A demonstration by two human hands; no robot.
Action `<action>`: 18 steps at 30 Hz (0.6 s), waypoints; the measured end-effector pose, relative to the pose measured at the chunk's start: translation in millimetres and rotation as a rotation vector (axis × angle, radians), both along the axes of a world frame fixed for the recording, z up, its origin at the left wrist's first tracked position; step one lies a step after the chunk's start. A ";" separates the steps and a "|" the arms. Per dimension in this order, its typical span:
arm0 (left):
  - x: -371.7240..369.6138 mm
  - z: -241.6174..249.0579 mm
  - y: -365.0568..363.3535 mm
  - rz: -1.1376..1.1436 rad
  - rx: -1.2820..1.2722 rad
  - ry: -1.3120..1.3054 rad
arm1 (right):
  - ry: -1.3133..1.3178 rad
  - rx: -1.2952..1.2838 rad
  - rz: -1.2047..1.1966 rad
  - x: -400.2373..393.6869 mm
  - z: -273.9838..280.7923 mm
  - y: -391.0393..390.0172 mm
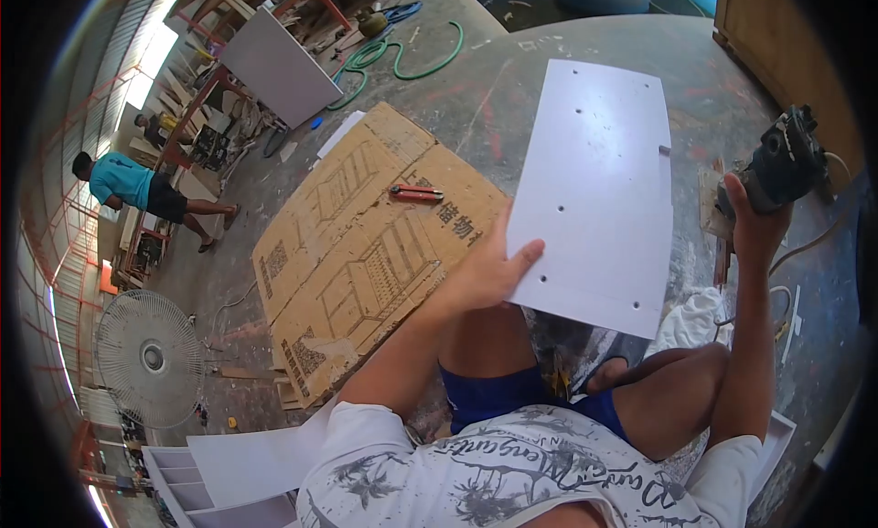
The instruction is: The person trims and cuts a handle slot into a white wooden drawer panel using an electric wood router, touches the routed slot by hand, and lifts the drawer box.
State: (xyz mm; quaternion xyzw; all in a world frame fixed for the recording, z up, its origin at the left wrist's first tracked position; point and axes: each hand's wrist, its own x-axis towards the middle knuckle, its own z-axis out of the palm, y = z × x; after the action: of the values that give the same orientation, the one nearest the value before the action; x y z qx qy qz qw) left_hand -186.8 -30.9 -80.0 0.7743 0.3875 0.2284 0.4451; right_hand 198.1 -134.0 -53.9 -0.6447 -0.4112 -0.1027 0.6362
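Observation:
My left hand (pixel 501 263) grips the lower left edge of a white panel (pixel 604 189), its thumb lying on the face. Several small holes dot the panel, and a notch cuts into its right edge. Raised at the right, my right hand (pixel 757 219) is wrapped round the body of a dark power tool (pixel 782 157), whose cable hangs down behind my forearm. The tool and the panel are apart. A red utility knife (pixel 416 193) lies on a flattened cardboard box (pixel 366 253) to the left of the panel.
A standing fan (pixel 151 356) is at the left. Beyond it a person in a teal shirt (pixel 123 180) stands near cluttered shelving, with another person behind. A green hose (pixel 428 74) lies on the floor. White cloth (pixel 688 319) is near my knee; a wooden board (pixel 786 52) stands upper right.

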 end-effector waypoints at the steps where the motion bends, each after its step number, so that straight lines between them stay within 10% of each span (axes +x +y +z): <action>1: 3.4 5.5 -6.0 -0.035 0.012 0.017 | -0.005 0.023 -0.005 -0.7 2.1 1.4; 4: 10.8 57.0 -30.0 -0.036 -0.324 0.097 | 0.001 0.047 -0.013 -2.3 6.4 3.5; 14: -26.5 17.2 -100.3 -0.126 -0.297 -0.169 | -0.039 -0.034 -0.013 -10.8 17.7 -16.0; 18: -22.1 70.5 -85.3 -0.150 -0.280 0.361 | -0.048 -0.085 0.065 -19.9 22.7 -29.4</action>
State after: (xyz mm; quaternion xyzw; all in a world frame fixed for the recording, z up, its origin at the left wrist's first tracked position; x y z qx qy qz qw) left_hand -208.9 -116.1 -9.5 0.7600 0.4301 -0.0031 0.4873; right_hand 178.3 -163.4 -31.2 -0.6548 -0.4508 -0.0800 0.6013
